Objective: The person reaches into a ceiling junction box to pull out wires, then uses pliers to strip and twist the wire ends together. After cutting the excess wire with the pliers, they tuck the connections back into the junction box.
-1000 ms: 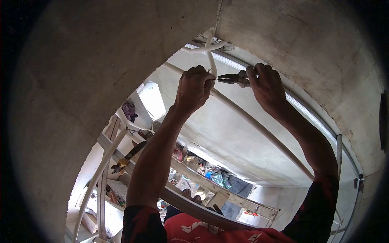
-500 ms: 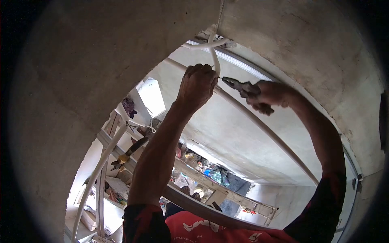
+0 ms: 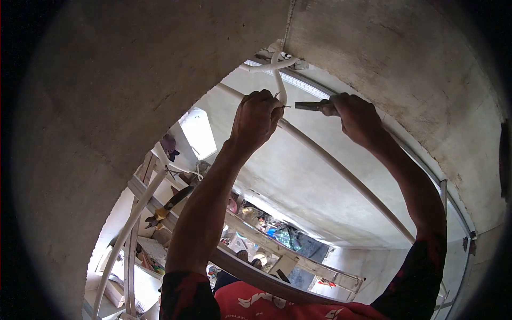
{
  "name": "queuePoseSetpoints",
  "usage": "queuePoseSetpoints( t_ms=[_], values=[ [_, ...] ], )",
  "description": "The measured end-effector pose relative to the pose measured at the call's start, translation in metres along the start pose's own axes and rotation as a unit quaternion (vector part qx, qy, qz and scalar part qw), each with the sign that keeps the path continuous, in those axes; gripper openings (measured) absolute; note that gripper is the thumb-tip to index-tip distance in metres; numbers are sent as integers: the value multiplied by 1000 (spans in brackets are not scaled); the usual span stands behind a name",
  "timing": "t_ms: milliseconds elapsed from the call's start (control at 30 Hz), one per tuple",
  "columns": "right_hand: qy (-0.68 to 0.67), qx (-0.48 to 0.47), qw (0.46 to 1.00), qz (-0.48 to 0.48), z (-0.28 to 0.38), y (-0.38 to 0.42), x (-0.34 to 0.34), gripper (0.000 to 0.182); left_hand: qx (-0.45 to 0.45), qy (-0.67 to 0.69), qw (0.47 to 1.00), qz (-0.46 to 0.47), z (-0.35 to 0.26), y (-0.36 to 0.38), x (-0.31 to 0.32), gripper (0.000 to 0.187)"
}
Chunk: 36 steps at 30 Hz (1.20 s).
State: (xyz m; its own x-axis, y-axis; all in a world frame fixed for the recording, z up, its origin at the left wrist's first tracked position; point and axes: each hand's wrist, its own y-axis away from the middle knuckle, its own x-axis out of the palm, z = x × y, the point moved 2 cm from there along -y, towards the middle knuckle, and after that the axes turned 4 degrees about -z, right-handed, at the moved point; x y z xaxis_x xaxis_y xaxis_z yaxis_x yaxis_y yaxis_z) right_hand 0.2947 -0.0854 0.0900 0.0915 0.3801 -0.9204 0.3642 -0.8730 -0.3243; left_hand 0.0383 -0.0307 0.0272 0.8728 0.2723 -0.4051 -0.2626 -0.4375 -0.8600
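Raised overhead, my left hand (image 3: 257,118) is closed round the lower end of a white conduit pipe (image 3: 280,85) that bends down from the ceiling. A short dark wire (image 3: 286,106) pokes out beside its fingers. To the right, my right hand (image 3: 360,114) grips a pair of pliers (image 3: 309,105). Their jaws point left at the wire with a small gap between; they look closed, seen edge-on. A long white pipe (image 3: 341,162) runs diagonally behind my left hand, down to the right.
Another white conduit (image 3: 128,226) hangs at the left. Yellow-and-black cutters (image 3: 160,214) lie near a wooden frame by my left forearm. Concrete (image 3: 133,80) surrounds the opening, with a metal channel (image 3: 304,82) along its edge. Cluttered items and a wooden beam (image 3: 298,253) are below.
My right hand has turned the pliers over, so their jaws now show edge-on. They remain just right of the wire. My left hand keeps its hold.
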Motion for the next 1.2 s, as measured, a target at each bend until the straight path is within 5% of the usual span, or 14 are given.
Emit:
queuePoseSetpoints(
  t_ms=[67, 167, 800, 900, 1033, 1067, 1100, 1133, 1200],
  values=[
    [110, -116, 971, -178, 14, 4, -8, 28, -12, -1, 1000, 2, 0, 1, -1, 10],
    [154, -103, 955, -233, 16, 2, 1, 30, -17, 0, 1000, -1, 0, 1, 1, 11],
    [236, -102, 928, -269, 33, -3, -7, 18, -23, -2, 1000, 5, -1, -1, 0, 10],
    [170, -88, 962, -195, 23, 1, 4, 14, -22, -11, 1000, 12, -1, 0, 1, 10],
    [-83, -10, 986, 143, 7, 2, 18, 22, 26, -43, 999, 3, -1, 6, 2, 10],
    [-77, -8, 988, 135, 7, -3, 8, 22, 45, -42, 998, 7, 0, 3, 2, 10],
    [-283, 73, 918, 270, 9, -2, 2, 19, 50, -39, 998, 4, -1, 3, 4, 10],
    [-471, 149, 780, 384, 12, 3, -1, 19, 60, -44, 997, -6, -1, 5, 6, 10],
    [-459, 165, 778, 396, 6, -8, -9, 19, 73, -58, 995, -25, 0, 2, 5, 10]
  ],
)
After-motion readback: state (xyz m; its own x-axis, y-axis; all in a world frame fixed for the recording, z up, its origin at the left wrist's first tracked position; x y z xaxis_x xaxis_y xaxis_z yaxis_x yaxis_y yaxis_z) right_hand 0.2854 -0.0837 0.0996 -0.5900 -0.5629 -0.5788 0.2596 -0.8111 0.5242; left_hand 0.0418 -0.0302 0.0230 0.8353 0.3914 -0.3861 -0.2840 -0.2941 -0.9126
